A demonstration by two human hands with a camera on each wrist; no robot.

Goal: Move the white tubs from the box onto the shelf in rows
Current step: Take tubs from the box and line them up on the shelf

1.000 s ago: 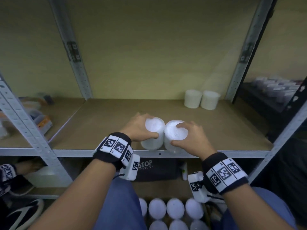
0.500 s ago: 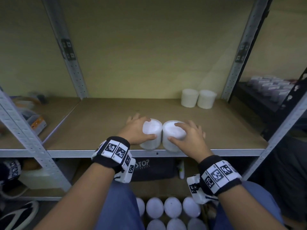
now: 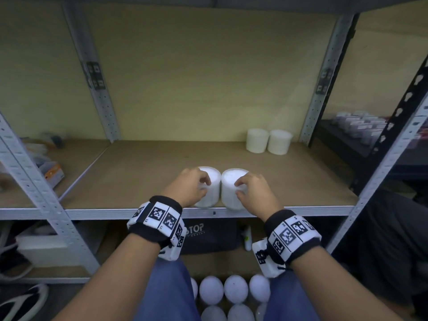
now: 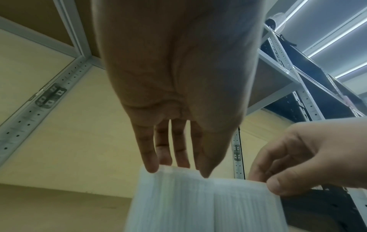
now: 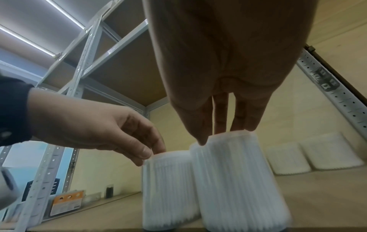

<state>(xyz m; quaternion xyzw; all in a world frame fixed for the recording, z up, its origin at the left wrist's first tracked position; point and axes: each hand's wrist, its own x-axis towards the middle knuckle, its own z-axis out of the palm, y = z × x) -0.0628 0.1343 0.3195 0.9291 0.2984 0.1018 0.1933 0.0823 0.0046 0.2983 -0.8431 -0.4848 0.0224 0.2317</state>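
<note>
Two white ribbed tubs stand side by side at the front edge of the brown shelf board (image 3: 150,177). My left hand (image 3: 205,183) rests its fingertips on the top rim of the left tub (image 3: 214,184). My right hand (image 3: 239,185) does the same on the right tub (image 3: 228,191). In the left wrist view the left fingers (image 4: 152,166) point down onto the tub (image 4: 174,202). The right wrist view shows the right fingers (image 5: 219,125) on the lid edge of the right tub (image 5: 238,180). Two more tubs (image 3: 257,140) (image 3: 279,142) stand at the back right. Several tubs (image 3: 234,290) lie below between my knees.
Grey perforated uprights (image 3: 46,205) (image 3: 379,172) frame the bay. Small boxes (image 3: 54,173) lie on the shelf to the left. A black bag (image 3: 208,235) sits under the shelf. A black rack (image 3: 361,128) with small containers stands at the right.
Both hands have drawn back from around the tubs' sides, and now only their fingertips lie on the top rims. The tubs stand in the same place at the shelf's front edge.
</note>
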